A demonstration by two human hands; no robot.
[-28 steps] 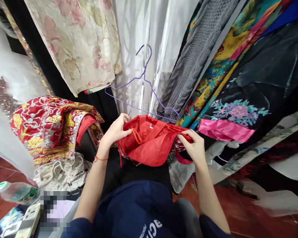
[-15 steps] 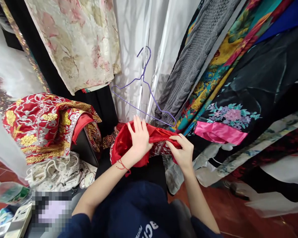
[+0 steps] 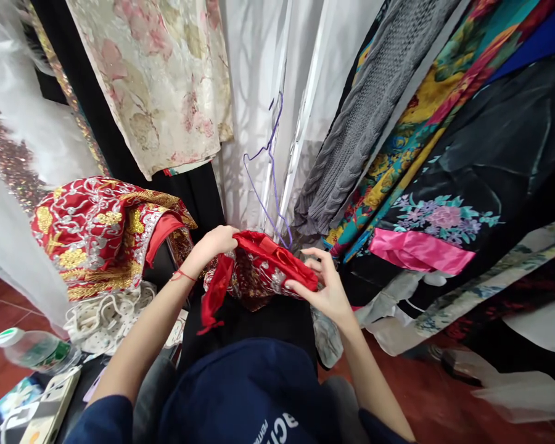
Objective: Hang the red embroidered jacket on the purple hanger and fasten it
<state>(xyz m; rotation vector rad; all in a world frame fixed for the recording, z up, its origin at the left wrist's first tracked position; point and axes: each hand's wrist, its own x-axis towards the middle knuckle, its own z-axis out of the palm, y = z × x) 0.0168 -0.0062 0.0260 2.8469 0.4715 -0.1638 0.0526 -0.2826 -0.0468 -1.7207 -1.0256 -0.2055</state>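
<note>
A red satin garment with silver embroidery (image 3: 271,265) is stretched between my hands above my lap, its folded waist-like edge uppermost. My left hand (image 3: 217,240) is closed on the garment's left end, and a loose red strip hangs beneath it. At the other end, my right hand (image 3: 324,283) grips the edge with the thumb in front; its other fingers are partly behind the cloth. Just behind the garment a purple wire hanger (image 3: 274,166) stands turned nearly edge-on, its lower end hidden near the red cloth. I cannot tell whether they are joined.
Another red garment with gold embroidery (image 3: 97,240) is draped at the left, above white dotted cloth (image 3: 106,324). A plastic bottle (image 3: 37,351) and a power strip (image 3: 50,407) are at lower left. Hanging clothes, including a grey knit (image 3: 374,117), line the right; a floral dress (image 3: 161,80) hangs ahead.
My left hand has come out of the garment's opening and moved left to grip its end. The right hand has shifted slightly down and left. The hanger has swung from face-on to nearly edge-on.
</note>
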